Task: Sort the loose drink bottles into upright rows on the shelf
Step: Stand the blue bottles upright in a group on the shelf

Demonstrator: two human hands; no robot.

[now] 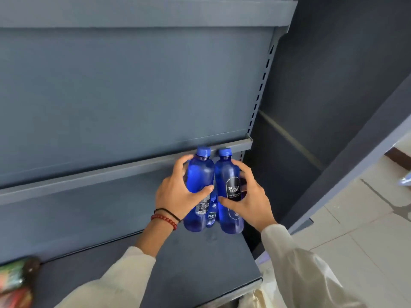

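Nearest the camera, two cream sleeves, the left sleeve and the right sleeve, are reaching forward over the dark grey shelf. Far out to the left of the left hand, at the shelf's near edge, some blurred red and green packs are lying; what they are cannot be told. A string of red beads and a thin black cord are sitting round the left wrist.

The left hand is gripping the left blue bottle, thumb across its front and fingers curling round its far left side. The right hand is gripping the right blue bottle, thumb under the black label and fingers wrapping its right side. Both bottles are standing upright between the hands, touching side by side, caps on, near the shelf's right end. Whether their bases are resting on the shelf or hanging just above it cannot be told.

Between them and just behind, a third blue bottle is showing through the gap below the thumbs, mostly hidden.

Beyond the fingers, the front lip of the next shelf up is crossing behind the caps, and a slotted upright is rising above the right hand. Off to the right of the right hand, pale floor tiles are showing.
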